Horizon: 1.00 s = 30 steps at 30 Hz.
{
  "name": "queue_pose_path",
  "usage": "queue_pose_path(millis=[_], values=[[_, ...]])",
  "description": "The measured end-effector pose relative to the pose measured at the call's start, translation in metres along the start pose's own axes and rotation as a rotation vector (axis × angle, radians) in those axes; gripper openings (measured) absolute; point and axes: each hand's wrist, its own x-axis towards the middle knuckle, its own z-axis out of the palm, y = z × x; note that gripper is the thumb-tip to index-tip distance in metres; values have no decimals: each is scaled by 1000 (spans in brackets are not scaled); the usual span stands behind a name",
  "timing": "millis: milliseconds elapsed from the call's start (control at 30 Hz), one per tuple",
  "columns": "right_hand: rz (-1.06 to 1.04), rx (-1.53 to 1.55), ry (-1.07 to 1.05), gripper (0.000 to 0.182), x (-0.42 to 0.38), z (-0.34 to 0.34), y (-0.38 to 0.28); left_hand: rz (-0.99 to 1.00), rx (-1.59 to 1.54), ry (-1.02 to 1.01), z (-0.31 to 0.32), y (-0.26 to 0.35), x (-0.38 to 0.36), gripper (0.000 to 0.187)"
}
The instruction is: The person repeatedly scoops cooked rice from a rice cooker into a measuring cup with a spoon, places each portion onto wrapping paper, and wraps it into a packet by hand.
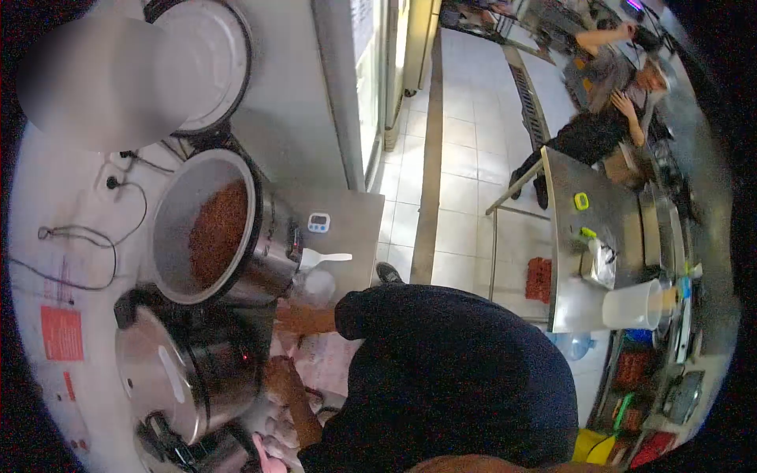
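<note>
My right hand (pixel 298 319), the upper one here, reaches toward the counter in front of the cookers, its fingers blurred and curled. A cloudy see-through container (pixel 314 287) is right beside it. My left hand (pixel 277 377) is lower, close to the front of the closed cooker (pixel 162 378), fingers bent inward. Between my forearms lies pinkish, see-through plastic sheeting (pixel 325 361), its upper edge near both hands. What my fingers hold is something I cannot tell. Above stands an open cooker pot (pixel 169 236) with reddish-brown grains (pixel 218 236) inside.
A white timer (pixel 318 222) and white paddle (pixel 327 257) lie on the steel counter (pixel 347 217). A pink-handled utensil (pixel 270 457) is at the bottom. Across the aisle, a steel table (pixel 576 236) holds a yellow timer (pixel 582 201) and white tub (pixel 631 306); another person (pixel 615 110) is behind it.
</note>
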Motion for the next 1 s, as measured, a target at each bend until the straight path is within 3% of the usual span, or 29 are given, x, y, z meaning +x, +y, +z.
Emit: queue_pose_path(millis=[167,233,300,500,700,800,900,1000], values=[[119,135,47,43,-3,8,9,-279,-389,-396,-6,-16,24,25],[98,-169,75,49,-5,11,-3,-115,-238,-411,8,-30,25,25],[74,-257,136,53,-6,5,-6,-13,-127,-406,20,-43,18,25],[51,-34,377,50,-24,-30,-2,12,-196,-328,18,-36,18,23],[24,-108,185,48,-2,-56,-4,-102,-220,-229,39,-37,6,24],[-58,-300,168,51,-5,-46,-2,145,-169,118,-15,-16,25,24],[-216,-286,87,58,-9,-70,-11,-243,-335,-131,-30,0,13,20],[-361,-279,-147,56,-22,-83,-7,164,-155,-139,-46,7,0,19]])
